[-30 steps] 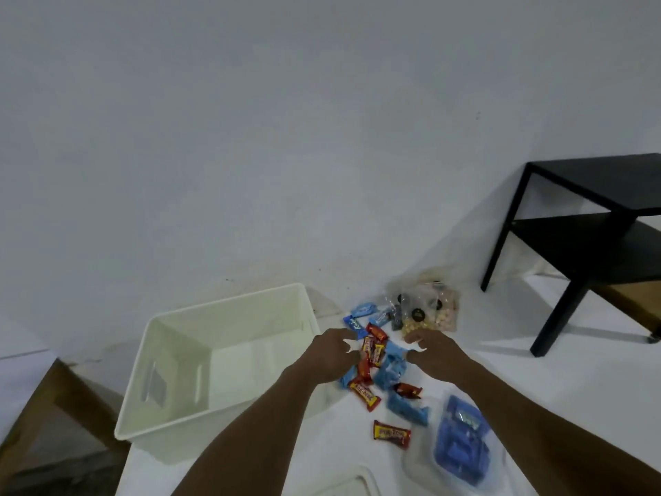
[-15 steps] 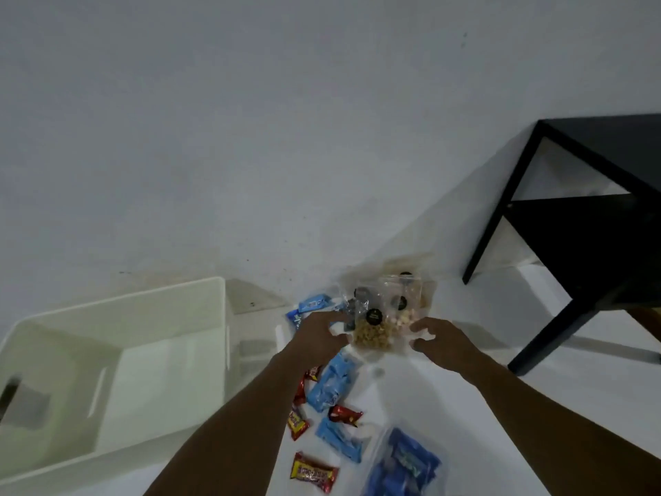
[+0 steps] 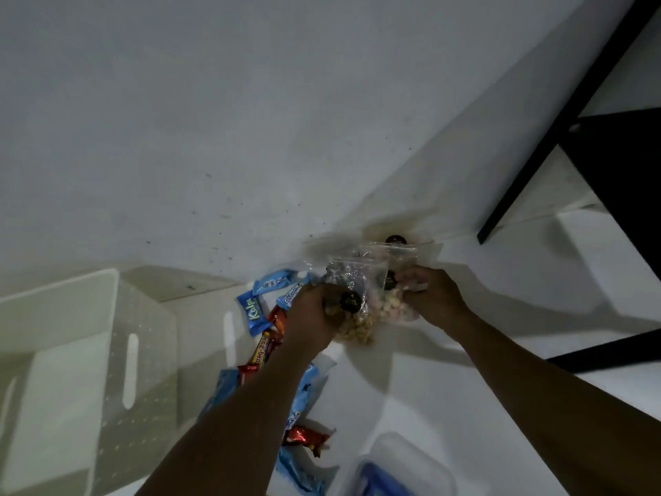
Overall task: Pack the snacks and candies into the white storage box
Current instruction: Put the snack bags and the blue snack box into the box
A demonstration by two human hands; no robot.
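Observation:
Clear zip bags of snacks (image 3: 361,281) with black round labels lie against the wall at mid frame. My left hand (image 3: 314,316) grips the nearest clear bag, which holds pale nuts. My right hand (image 3: 434,298) holds another clear bag with pale pieces from the right side. The white storage box (image 3: 71,352) stands open at the left. Blue wrapped candies (image 3: 255,311) and red wrapped bars (image 3: 266,347) lie between the box and my left forearm, partly hidden by it.
A clear tub with blue packets (image 3: 390,477) sits at the bottom edge. A black side table (image 3: 536,155) stands at the right, its leg close to the bags. The wall rises right behind the snacks.
The view has moved closer and to the right. Both hands went from the loose candy pile to the clear bags by the wall and now hold them.

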